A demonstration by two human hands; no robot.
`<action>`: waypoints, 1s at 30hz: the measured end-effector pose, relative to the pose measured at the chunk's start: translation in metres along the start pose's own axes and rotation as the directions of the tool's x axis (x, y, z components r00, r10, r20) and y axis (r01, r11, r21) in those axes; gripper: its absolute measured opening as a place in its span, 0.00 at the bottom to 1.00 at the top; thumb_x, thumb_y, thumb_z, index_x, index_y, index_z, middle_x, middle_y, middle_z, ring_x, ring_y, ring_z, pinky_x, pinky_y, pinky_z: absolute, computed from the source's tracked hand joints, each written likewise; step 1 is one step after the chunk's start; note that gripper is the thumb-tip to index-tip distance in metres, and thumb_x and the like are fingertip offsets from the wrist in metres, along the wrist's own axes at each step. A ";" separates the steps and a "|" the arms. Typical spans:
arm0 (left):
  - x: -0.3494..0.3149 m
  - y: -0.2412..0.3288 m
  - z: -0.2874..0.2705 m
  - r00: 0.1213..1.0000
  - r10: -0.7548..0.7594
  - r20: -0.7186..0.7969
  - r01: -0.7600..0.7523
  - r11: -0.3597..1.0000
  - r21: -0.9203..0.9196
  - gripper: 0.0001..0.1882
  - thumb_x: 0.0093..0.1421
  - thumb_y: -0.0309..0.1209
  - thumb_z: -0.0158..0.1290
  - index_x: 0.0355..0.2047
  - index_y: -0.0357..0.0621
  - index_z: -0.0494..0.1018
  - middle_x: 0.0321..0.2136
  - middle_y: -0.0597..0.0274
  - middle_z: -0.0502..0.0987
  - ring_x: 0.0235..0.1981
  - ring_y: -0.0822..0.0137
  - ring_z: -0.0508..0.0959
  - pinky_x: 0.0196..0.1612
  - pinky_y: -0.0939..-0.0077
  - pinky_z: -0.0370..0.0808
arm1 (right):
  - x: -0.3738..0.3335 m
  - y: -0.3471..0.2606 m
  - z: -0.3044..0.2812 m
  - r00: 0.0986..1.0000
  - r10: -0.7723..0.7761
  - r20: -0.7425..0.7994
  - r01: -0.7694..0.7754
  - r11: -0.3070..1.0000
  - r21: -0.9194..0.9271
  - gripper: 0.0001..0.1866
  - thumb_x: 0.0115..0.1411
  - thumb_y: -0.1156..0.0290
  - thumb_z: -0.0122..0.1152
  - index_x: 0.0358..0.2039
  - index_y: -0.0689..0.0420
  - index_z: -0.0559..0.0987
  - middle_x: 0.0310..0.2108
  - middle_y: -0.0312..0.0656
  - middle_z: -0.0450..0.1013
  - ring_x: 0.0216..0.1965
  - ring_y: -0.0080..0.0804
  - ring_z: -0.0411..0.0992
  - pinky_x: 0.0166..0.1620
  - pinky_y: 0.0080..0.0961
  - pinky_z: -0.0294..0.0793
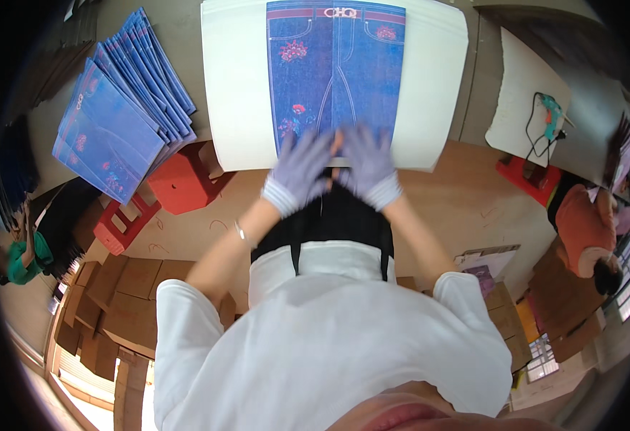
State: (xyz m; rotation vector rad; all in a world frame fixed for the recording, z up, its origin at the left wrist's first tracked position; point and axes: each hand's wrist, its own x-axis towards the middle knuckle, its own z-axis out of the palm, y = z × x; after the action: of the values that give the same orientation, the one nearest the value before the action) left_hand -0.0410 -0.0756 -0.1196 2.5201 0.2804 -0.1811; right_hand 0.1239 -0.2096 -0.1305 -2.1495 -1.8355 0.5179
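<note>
One blue rectangular sheet, printed like denim trousers with red flowers [336,75], lies face up near the middle of the white slab with bowed sides [237,93], its lower end toward the wearer. We judge that it is centred there to keep it square to the body and within reach of both arms.

We find the left hand [300,171], in a pale lavender glove with a white ribbed cuff, and the right hand [367,164], gloved alike, side by side at the sheet's near end. Both are open, fingers extended over the print, thumbs turned inward; we read this as even pressure on both halves. Motion blur leaves us unable to tell whether either thumb pinches the edge.

To the left we record a fanned pile of similar blue printed pieces [106,133], overlapped, probably so that each lifts separately. Beneath it stands a red plastic stool [180,185].

To the right, a teal hand tool with a black cord [550,118] rests on a white irregular board [510,86], apparently parked clear of the print. Farther out, we note a co-worker in orange [584,226] and, behind left, brown cardboard boxes [139,309].
</note>
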 end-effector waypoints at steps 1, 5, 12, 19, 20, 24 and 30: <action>-0.032 0.019 0.006 0.974 0.016 0.227 -0.003 0.998 -0.056 0.40 0.55 0.46 0.53 0.65 0.43 0.57 0.65 0.47 0.56 0.67 0.43 0.53 0.65 0.38 0.48 | -0.040 -0.020 0.015 0.991 -0.027 0.128 0.014 0.995 0.100 0.38 0.59 0.40 0.45 0.59 0.59 0.67 0.62 0.52 0.61 0.66 0.52 0.55 0.64 0.64 0.46; -0.108 0.022 0.011 0.996 -0.090 -0.024 0.056 0.780 -0.623 0.23 0.61 0.27 0.49 0.57 0.37 0.68 0.55 0.43 0.70 0.59 0.50 0.69 0.60 0.57 0.66 | -0.100 -0.047 -0.011 0.999 -0.044 -0.027 0.052 0.853 0.519 0.21 0.62 0.64 0.54 0.52 0.61 0.75 0.55 0.53 0.70 0.57 0.48 0.68 0.60 0.43 0.64; -0.001 -0.031 -0.054 0.607 -0.794 0.017 0.066 0.028 -0.997 0.25 0.59 0.19 0.53 0.57 0.32 0.63 0.48 0.53 0.74 0.33 0.66 0.79 0.36 0.77 0.79 | -0.012 0.026 -0.048 0.658 0.751 -0.055 -0.386 0.398 0.832 0.25 0.62 0.79 0.48 0.61 0.66 0.64 0.60 0.53 0.65 0.57 0.40 0.68 0.59 0.31 0.67; -0.006 -0.039 -0.015 0.681 -0.731 0.045 0.399 0.319 -0.860 0.22 0.57 0.22 0.57 0.53 0.35 0.70 0.37 0.61 0.78 0.34 0.76 0.76 0.39 0.78 0.76 | 0.003 -0.005 -0.007 0.747 0.639 0.183 -0.329 0.117 0.937 0.33 0.58 0.80 0.49 0.65 0.66 0.55 0.63 0.50 0.57 0.63 0.40 0.58 0.64 0.30 0.56; -0.017 -0.037 -0.001 0.687 -0.727 -0.003 0.251 0.241 -0.938 0.22 0.57 0.22 0.56 0.52 0.36 0.72 0.37 0.61 0.78 0.34 0.76 0.76 0.41 0.78 0.75 | 0.004 -0.013 -0.012 0.819 0.539 0.197 -0.347 0.191 0.918 0.33 0.58 0.80 0.49 0.65 0.66 0.55 0.62 0.50 0.59 0.62 0.39 0.59 0.63 0.30 0.57; -0.101 -0.063 -0.024 0.503 -0.846 -0.178 0.080 0.250 -0.965 0.22 0.57 0.22 0.55 0.53 0.37 0.71 0.37 0.63 0.79 0.36 0.77 0.75 0.43 0.78 0.75 | 0.010 -0.074 -0.045 0.894 0.284 0.345 -0.396 0.144 0.907 0.33 0.59 0.81 0.48 0.65 0.64 0.55 0.60 0.50 0.63 0.58 0.36 0.65 0.59 0.29 0.64; -0.227 -0.148 -0.092 0.257 -0.924 -0.284 0.129 0.324 -0.937 0.18 0.55 0.26 0.56 0.47 0.37 0.74 0.31 0.60 0.80 0.30 0.71 0.77 0.38 0.75 0.77 | 0.017 -0.075 -0.045 0.961 0.141 0.238 -0.276 0.482 0.831 0.33 0.60 0.81 0.48 0.67 0.58 0.55 0.61 0.52 0.63 0.60 0.42 0.65 0.59 0.32 0.66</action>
State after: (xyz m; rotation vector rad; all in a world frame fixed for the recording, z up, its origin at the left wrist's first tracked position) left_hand -0.2904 0.0599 -0.0812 1.1867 1.4584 0.7740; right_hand 0.0790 -0.1789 -0.0593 -1.5945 -0.9392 1.3386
